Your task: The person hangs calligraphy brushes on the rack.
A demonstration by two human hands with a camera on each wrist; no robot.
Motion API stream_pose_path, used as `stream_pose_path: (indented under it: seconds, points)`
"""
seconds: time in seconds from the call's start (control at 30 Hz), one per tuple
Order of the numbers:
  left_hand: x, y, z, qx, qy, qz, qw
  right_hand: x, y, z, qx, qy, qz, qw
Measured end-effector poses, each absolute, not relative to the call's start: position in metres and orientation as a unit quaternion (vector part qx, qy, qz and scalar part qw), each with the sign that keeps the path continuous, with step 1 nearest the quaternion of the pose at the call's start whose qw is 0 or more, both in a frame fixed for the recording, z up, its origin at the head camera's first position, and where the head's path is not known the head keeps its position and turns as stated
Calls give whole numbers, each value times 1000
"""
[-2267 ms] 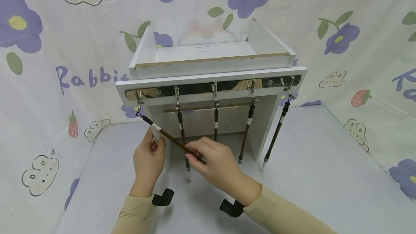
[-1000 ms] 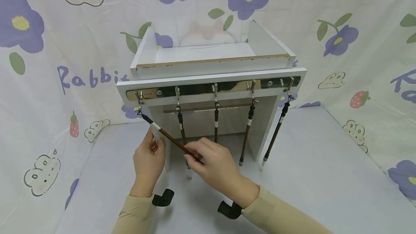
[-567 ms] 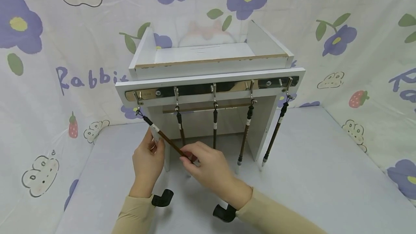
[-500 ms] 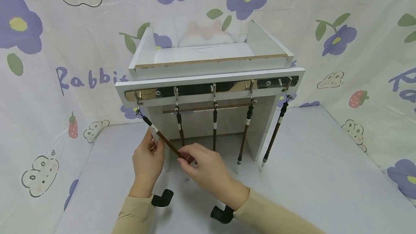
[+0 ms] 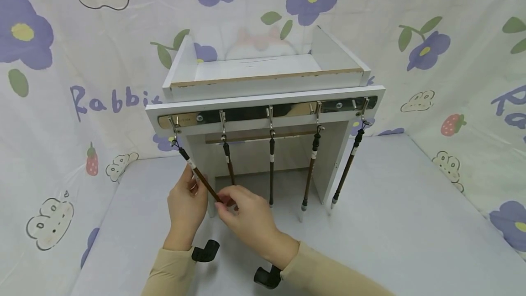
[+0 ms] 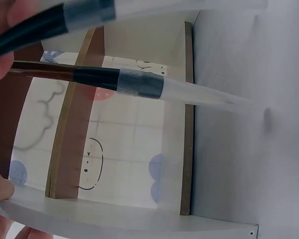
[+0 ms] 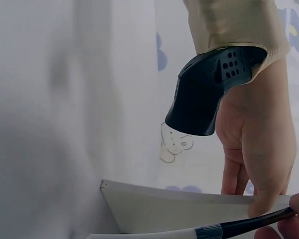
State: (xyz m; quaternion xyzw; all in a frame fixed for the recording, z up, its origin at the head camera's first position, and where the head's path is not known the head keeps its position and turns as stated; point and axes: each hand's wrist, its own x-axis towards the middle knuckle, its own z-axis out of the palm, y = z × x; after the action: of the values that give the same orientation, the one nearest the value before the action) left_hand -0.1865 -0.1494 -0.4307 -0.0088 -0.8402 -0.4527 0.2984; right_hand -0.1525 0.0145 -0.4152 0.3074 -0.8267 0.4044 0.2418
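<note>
A calligraphy brush (image 5: 204, 182) with a dark brown handle slants from its cord loop on the leftmost hook (image 5: 174, 130). My right hand (image 5: 251, 219) pinches its lower handle between thumb and fingertips. Its black ferrule end and pale, capped-looking tip show in the left wrist view, where the brush (image 6: 37, 29) crosses the top. My left hand (image 5: 186, 207) grips the front edge of the left side panel (image 6: 224, 226) of the white wooden stand (image 5: 267, 92), thumb and fingers on opposite faces. Behind my right hand, a second hanging brush (image 5: 228, 161) is partly hidden.
More brushes (image 5: 310, 172) hang along the metal hook rail (image 5: 250, 113). The stand has an open-topped tray section (image 5: 263, 65) above. A patterned sheet (image 5: 472, 58) covers the wall. Black camera mounts (image 5: 205, 251) jut from both wrists near the table (image 5: 411, 223).
My right hand has moved left and slightly down with the brush, which now hangs more steeply and shows less slant. The middle brush is more visible. My left hand has stayed in place.
</note>
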Motion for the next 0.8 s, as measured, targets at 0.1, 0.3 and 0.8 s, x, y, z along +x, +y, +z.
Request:
stream_pose_path:
  seconds: [0.1, 0.3, 0.8]
  points:
    - [-186, -149, -430, 0, -843, -454, 287, -152, 15, -416, 305, -827, 408, 239]
    - [-188, -148, -429, 12, -846, -457, 274, -151, 20, -417, 304, -832, 402, 230]
    - [-176, -179, -427, -42, -887, -422, 184, -146, 62, -438, 297, -877, 301, 227]
